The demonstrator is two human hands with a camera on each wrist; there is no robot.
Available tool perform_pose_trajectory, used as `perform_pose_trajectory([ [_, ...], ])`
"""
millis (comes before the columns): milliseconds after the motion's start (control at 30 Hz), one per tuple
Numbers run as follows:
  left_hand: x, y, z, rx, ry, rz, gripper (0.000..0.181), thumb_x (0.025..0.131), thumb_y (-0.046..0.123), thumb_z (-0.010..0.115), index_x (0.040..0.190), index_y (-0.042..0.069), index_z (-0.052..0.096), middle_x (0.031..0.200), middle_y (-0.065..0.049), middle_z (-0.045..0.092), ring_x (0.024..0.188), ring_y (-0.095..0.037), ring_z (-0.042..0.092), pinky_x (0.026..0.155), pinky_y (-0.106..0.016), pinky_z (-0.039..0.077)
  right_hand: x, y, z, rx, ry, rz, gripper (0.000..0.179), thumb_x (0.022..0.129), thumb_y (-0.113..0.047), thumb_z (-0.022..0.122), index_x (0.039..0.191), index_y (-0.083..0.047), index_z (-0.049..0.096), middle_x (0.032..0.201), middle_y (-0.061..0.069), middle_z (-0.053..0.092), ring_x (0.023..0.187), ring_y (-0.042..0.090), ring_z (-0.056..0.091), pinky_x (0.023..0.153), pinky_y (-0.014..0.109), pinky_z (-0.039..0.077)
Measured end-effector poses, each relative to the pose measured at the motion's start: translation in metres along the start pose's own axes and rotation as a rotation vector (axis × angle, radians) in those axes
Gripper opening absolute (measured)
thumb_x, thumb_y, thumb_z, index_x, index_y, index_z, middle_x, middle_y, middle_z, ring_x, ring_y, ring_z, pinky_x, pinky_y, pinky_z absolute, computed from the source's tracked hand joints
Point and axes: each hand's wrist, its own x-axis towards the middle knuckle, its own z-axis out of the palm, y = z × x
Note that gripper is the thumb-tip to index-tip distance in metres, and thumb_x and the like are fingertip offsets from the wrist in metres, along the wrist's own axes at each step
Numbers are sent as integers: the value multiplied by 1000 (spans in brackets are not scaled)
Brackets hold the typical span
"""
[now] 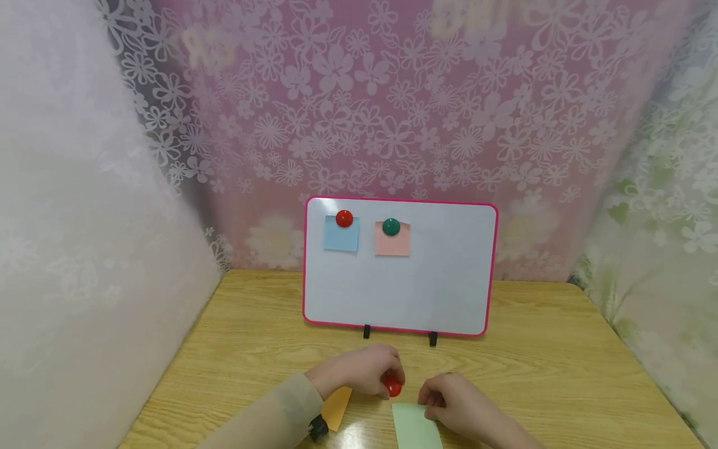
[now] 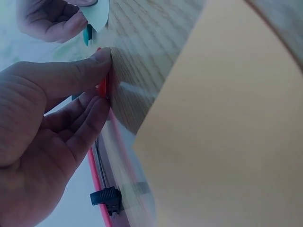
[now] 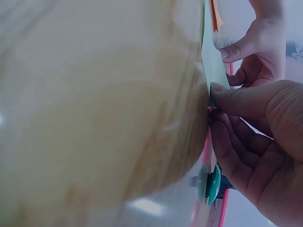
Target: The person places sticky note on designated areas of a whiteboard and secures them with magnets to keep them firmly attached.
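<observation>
My left hand (image 1: 367,369) pinches a round red magnet (image 1: 394,385) between thumb and fingers, low over the wooden table; in the left wrist view the red magnet (image 2: 102,87) shows at the fingertips. To its right, my right hand (image 1: 465,405) pinches the top right corner of a pale green paper note (image 1: 415,424). The right wrist view shows the thumb on the green note (image 3: 215,66) and a green magnet (image 3: 208,184) on the table beyond the fingers. That magnet is hidden behind the hand in the head view. An orange note (image 1: 337,408) lies partly under the left forearm.
A pink-framed whiteboard (image 1: 437,274) stands behind the hands on black feet (image 1: 367,331). On it, a red magnet (image 1: 344,218) holds a blue note (image 1: 341,240) and a green magnet (image 1: 391,227) holds a pink note (image 1: 392,246). Floral curtains (image 1: 381,125) surround the table (image 1: 550,362).
</observation>
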Motion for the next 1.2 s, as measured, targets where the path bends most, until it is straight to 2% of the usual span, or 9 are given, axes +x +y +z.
perform_pose_trajectory([
  [367, 2, -7, 4, -55, 2, -19, 27, 88, 13, 90, 112, 18, 79, 103, 14, 62, 89, 2, 55, 79, -13, 49, -1, 2, 2, -26, 40, -30, 21, 86, -3, 85, 89, -21, 74, 80, -20, 62, 74, -2, 57, 66, 25, 53],
  [700, 1, -4, 1, -16, 1, -14, 26, 87, 13, 90, 111, 18, 79, 101, 14, 61, 87, 2, 54, 78, -12, 48, -2, 0, -1, 13, 51, -7, 17, 89, -5, 84, 91, -19, 75, 83, -19, 65, 75, -2, 59, 67, 25, 54],
  [967, -1, -3, 1, -9, 23, -20, 26, 87, 13, 89, 110, 18, 79, 101, 13, 60, 88, 2, 54, 78, -11, 47, -3, 3, -4, 26, 67, -41, 17, 89, -3, 83, 93, -18, 76, 84, -19, 65, 76, -2, 60, 67, 24, 54],
  [1200, -5, -3, 0, -1, 41, -15, 27, 86, 13, 90, 111, 18, 79, 102, 12, 61, 88, 1, 54, 78, -11, 47, -5, 4, -5, 55, 57, -13, 14, 90, -6, 83, 97, -17, 77, 88, -17, 68, 79, -1, 62, 69, 24, 56],
])
